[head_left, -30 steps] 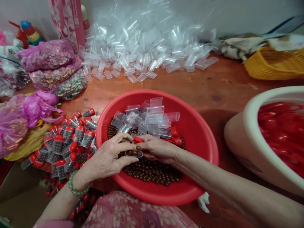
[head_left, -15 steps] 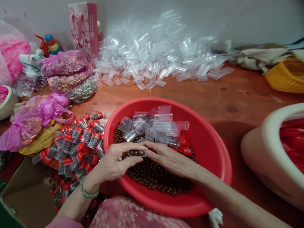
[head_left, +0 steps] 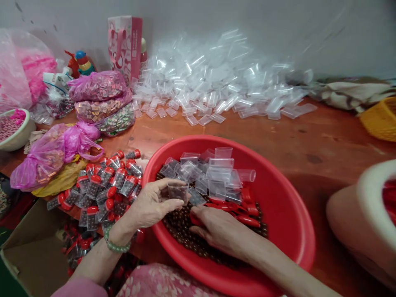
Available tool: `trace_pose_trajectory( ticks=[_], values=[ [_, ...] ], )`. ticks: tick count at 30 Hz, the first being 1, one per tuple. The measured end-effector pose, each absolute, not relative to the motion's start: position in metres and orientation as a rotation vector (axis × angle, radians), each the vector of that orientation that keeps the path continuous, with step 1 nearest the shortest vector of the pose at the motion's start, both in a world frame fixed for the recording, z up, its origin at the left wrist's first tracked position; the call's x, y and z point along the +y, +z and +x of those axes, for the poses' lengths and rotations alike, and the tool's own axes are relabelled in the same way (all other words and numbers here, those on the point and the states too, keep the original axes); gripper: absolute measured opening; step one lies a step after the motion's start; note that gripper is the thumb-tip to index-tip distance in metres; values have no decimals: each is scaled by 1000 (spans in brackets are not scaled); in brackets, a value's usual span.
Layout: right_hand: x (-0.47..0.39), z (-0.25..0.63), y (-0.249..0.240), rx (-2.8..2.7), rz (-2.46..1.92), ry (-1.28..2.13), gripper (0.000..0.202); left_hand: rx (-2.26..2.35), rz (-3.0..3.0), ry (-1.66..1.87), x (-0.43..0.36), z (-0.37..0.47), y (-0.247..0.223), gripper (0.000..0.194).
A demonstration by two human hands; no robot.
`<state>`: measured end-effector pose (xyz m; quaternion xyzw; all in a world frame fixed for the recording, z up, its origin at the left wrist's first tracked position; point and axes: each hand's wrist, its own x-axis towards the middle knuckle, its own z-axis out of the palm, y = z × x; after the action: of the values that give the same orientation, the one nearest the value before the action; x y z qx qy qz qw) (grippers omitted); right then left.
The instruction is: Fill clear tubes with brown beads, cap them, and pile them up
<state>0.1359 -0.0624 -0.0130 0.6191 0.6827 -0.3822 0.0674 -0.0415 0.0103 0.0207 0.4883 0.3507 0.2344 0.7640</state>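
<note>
My left hand point(head_left: 151, 204), with a green bead bracelet point(head_left: 116, 244) at its wrist, grips a small clear plastic case point(head_left: 178, 192) between thumb and fingers. The case's mouth faces up, over the left part of a red basin point(head_left: 293, 206); what lies inside it is hard to make out. Just right of it, my right hand point(head_left: 216, 229) is closed on a red cap point(head_left: 195, 218), low above dark brown beads point(head_left: 185, 231). Behind that hand in the basin are red caps point(head_left: 247, 218) and a heap of clear cases point(head_left: 218, 175).
Filled red-capped cases point(head_left: 102, 185) are piled left of the basin, above a cardboard box point(head_left: 34, 251). Pink bags point(head_left: 99, 86) stand farther back. Many clear cases point(head_left: 213, 78) lie along the wall. A pale tub point(head_left: 349, 214) of red pieces stands right, near a yellow basket point(head_left: 380, 119).
My right hand has left the case's side, moved down among the red caps and closed on one. The left hand still holds the case, now turned mouth up. The camera view has shifted.
</note>
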Motion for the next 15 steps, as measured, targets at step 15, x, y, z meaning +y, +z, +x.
trace_pose_trajectory(
  ticks=[15],
  values=[
    [-48, 159, 10, 1764, 2353, -2658, 45, 803, 1116, 580, 12, -29, 13, 21]
  ],
)
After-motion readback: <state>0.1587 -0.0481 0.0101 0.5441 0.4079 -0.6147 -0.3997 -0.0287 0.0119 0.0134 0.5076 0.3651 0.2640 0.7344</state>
